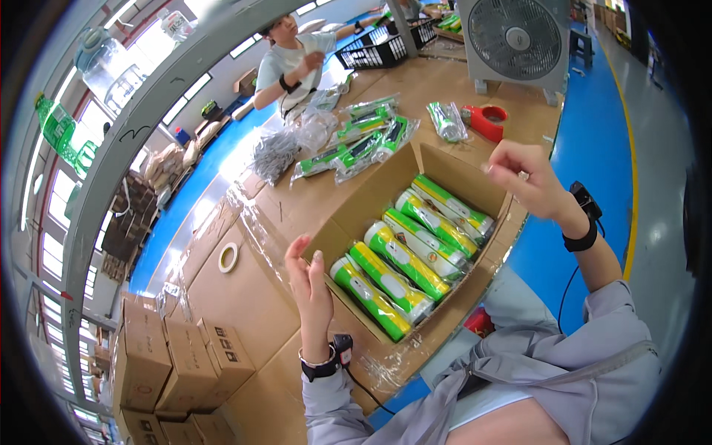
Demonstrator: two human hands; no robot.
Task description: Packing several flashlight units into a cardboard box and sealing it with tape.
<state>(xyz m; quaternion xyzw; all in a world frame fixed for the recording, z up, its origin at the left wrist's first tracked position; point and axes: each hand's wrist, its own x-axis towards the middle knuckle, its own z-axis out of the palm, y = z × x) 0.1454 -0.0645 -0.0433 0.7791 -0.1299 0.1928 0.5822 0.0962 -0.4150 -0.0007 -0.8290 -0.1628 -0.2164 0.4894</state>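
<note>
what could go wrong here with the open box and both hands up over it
The left hand hovers at the cardboard box's near flap, and the right hand is raised above the far corner; neither grips it. The box seems to sit near the table edge, so a nudge might tip it. The bagged green flashlights lie loosely and could shift.
</note>
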